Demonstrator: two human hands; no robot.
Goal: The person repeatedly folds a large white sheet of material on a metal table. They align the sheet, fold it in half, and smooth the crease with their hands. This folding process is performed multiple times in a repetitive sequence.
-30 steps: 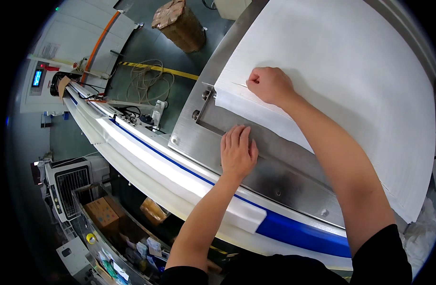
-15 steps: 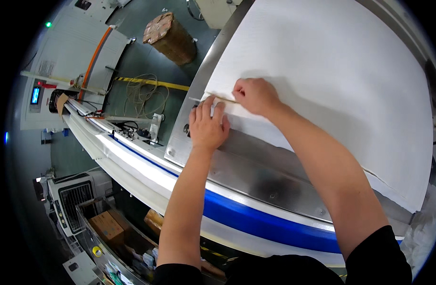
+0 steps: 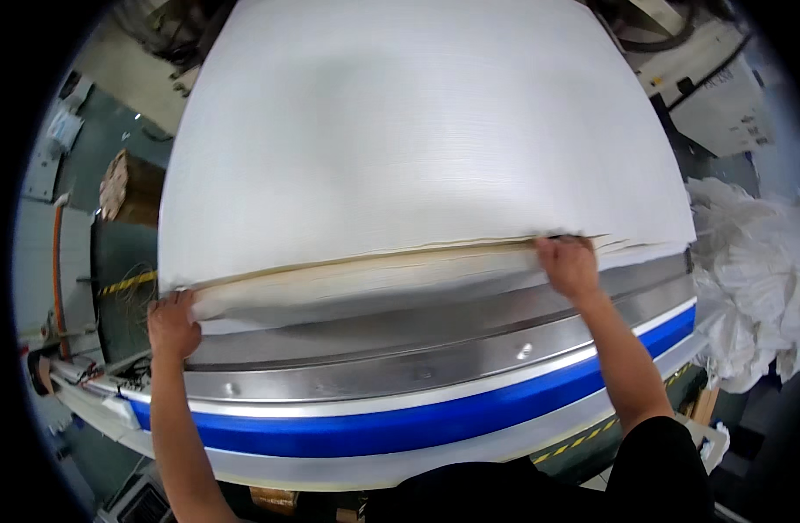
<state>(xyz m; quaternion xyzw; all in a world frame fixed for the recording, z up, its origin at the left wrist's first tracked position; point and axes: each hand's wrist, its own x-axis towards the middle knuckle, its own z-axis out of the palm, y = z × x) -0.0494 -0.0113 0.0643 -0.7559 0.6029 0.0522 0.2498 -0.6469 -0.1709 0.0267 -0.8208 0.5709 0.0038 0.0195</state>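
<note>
A broad pile of thin white sheets [image 3: 417, 148] spreads over a metal table [image 3: 356, 344]. Along its near side the layers fan apart, showing tan-shaded gaps between their edges. At the near left corner, my left hand [image 3: 173, 324] is closed on the sheets, fingers curled over the edge. Farther right on the same edge, my right hand [image 3: 571, 266] grips the upper sheets with bent fingers; its fingertips are partly hidden. The sheet edge between the hands runs nearly straight, slightly raised above the lower layers.
A blue strip [image 3: 330, 436] runs along the table's front. Crumpled white plastic sheeting [image 3: 744, 288] lies at the right. To the left, a brown wrapped bundle [image 3: 131, 187] stands on the floor, near a yellow-black floor line [image 3: 128, 282]. Machines [image 3: 722, 96] stand at the far right.
My view has swung right. My hands, close together at the left corner before, are now far apart, the right one having moved along the edge. The near edge now shows separated layers.
</note>
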